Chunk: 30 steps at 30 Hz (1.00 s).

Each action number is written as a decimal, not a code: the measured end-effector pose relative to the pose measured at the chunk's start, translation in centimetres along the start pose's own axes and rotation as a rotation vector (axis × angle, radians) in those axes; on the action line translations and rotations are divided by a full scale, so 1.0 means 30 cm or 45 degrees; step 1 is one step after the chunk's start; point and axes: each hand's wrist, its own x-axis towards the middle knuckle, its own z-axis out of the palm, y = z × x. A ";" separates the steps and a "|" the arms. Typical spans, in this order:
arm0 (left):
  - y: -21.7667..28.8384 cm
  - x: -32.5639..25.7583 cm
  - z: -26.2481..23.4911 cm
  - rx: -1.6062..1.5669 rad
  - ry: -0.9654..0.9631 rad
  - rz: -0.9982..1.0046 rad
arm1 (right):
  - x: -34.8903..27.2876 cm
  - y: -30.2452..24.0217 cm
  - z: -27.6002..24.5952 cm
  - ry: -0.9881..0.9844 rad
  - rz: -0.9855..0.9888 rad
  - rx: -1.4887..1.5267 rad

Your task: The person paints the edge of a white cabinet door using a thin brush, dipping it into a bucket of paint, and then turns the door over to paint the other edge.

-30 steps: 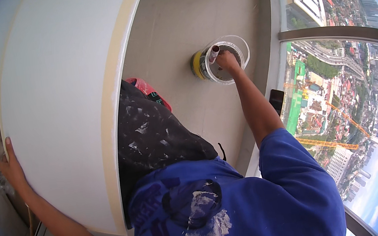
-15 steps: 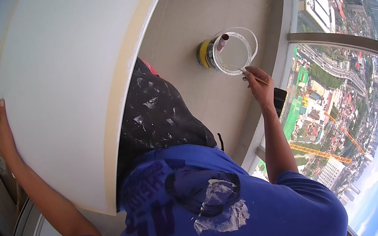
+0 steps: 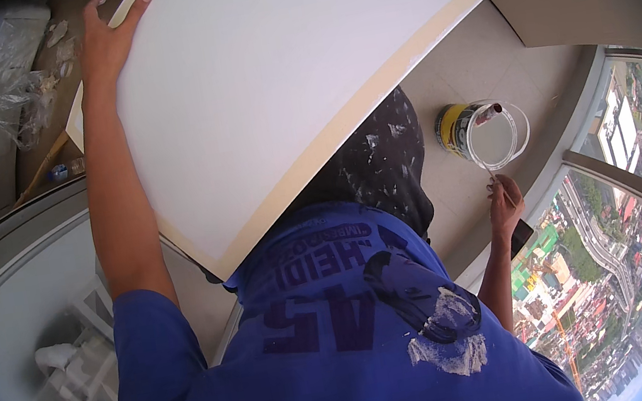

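A large white panel (image 3: 261, 84) with cream-coloured border strips slants across my lap. My left hand (image 3: 110, 45) grips its left edge, thumb on the white face and fingers spread over the edge. On the floor to the right stands a round pail (image 3: 457, 128) with a yellow and dark side, a clear rim and a raised hoop handle. Pale material shows inside it, and a brown cylindrical handle (image 3: 489, 114) leans against its rim. Between the fingers of my right hand (image 3: 506, 209) is a thin stick-like brush (image 3: 510, 197), its far end at the pail's near rim.
A black rectangular object (image 3: 521, 237) lies beside my right wrist on the window ledge (image 3: 475, 268). Windows on the right look over a city far below. Crumpled clear plastic (image 3: 27, 96) lies at the far left. Behind my left arm is a glass pane (image 3: 11, 308) with white items beyond.
My view has swung left, so the panel, pail and window appear turned and shifted right. My left hand still holds the panel edge; the brush remains in my right hand at the pail.
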 end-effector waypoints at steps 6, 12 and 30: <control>0.045 -0.079 -0.148 -0.020 0.030 -0.086 | 0.011 -0.199 -0.043 -0.144 0.104 1.243; 0.017 -0.085 -0.159 -0.101 0.033 -0.086 | -0.094 -0.602 0.015 -0.589 -0.226 1.485; 0.001 -0.112 -0.162 -0.084 0.032 -0.121 | -0.329 -0.990 0.117 -0.726 -1.250 0.562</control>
